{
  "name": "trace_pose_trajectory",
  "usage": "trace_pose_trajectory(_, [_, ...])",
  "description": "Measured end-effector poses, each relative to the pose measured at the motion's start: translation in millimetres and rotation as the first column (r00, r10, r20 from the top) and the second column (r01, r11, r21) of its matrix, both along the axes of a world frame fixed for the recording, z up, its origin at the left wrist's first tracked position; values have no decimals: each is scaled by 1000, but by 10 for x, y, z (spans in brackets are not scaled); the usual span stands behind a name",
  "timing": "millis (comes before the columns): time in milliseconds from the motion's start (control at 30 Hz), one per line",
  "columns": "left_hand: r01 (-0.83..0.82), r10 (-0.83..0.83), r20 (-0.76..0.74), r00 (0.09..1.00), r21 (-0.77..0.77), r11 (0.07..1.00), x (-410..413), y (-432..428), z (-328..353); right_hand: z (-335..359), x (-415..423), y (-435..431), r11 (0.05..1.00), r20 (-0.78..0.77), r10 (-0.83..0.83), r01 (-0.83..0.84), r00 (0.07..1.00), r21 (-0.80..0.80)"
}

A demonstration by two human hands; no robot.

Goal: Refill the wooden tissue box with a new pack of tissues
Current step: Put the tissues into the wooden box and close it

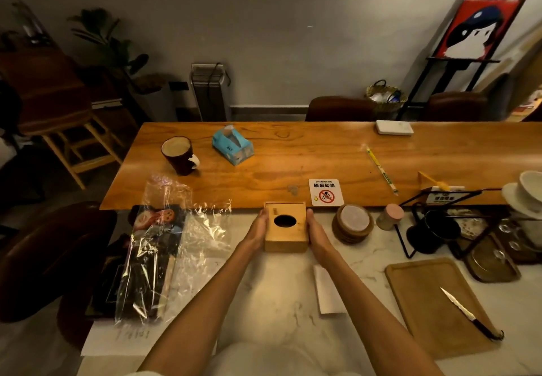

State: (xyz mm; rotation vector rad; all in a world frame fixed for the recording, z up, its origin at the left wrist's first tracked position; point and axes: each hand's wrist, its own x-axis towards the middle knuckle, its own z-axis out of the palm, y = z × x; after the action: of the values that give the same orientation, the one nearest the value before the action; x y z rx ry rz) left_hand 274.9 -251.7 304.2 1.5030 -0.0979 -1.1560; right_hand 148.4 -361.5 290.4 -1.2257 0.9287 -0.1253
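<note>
White marble surface (278, 287) up close, long orange-brown wooden surface (293, 164) beyond it. At the marble's far edge sits the square wooden tissue box (286, 239), oval slot facing up. Both hands are on it: the left hand (259, 229) lies flat against its nine o'clock side and the right hand (315, 231) against three o'clock, fingers (264, 216) straight, pressing without curling round. At eleven o'clock, well apart, lies the light-blue soft pack of tissues (233, 145), with a dark mug (179, 155) at its nine o'clock.
</note>
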Motion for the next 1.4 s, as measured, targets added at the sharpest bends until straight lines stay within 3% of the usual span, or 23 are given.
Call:
trace_pose_trajectory(200, [-44,44,5,999,2,999,-234,583,219,267,-185,550,998,1,56,-56,998,-38])
trace_pose_trajectory(433, [-82,82,-3,997,-55,995,-830,1322,335,-23,-810,1147,997,9,69,-68,998,-26])
trace_pose_trajectory(700, [-39,43,60,997,-56,998,-992,1547,31,3,-1035,1391,996,16,89,-89,996,-14])
trace_pose_trajectory(800, [-30,31,80,996,-11,999,-974,1605,-55,65,-1034,1387,978,9,171,-168,985,-123])
trace_pose_trajectory(867, [-19,18,119,993,9,1000,-972,1656,-118,-20,-1091,1364,924,-35,266,-265,963,-274])
trace_pose_trajectory(900, [-11,9,146,989,15,1000,-972,1683,-151,-71,-1130,1360,849,-120,332,-352,936,-394])
trace_pose_trajectory(933, [-2,-3,172,985,29,1000,-977,1702,-169,-129,-1174,1355,715,-238,393,-457,888,-529])
trace_pose_trajectory(967, [12,-20,200,980,40,999,-979,1718,-180,-164,-1220,1351,522,-345,412,-529,843,-670])
trace_pose_trajectory(1000, [34,-44,227,973,47,998,-978,1735,-191,-180,-1260,1338,341,-401,408,-544,820,-767])
trace_pose_trajectory(1033, [66,-78,259,963,56,996,-974,1751,-202,-156,-1285,1308,220,-414,392,-521,821,-825])
trace_pose_trajectory(1133, [133,-149,329,932,70,989,-947,1789,-240,-188,-1309,1201,75,-424,331,-471,843,-879])
trace_pose_trajectory(1233, [155,-173,338,925,79,985,-914,1797,-250,-196,-1315,1213,-6,-451,343,-478,824,-878])
trace_pose_trajectory(1300, [159,-176,353,919,78,984,-907,1782,-232,-71,-1293,1173,-13,-405,342,-427,848,-904])
trace_pose_trajectory(1333, [166,-182,368,912,77,983,-910,1776,-224,55,-1223,1129,44,-356,327,-391,875,-919])
trace_pose_trajectory(1400, [197,-212,400,892,77,977,-915,1778,-242,332,-928,995,282,-252,260,-323,932,-903])
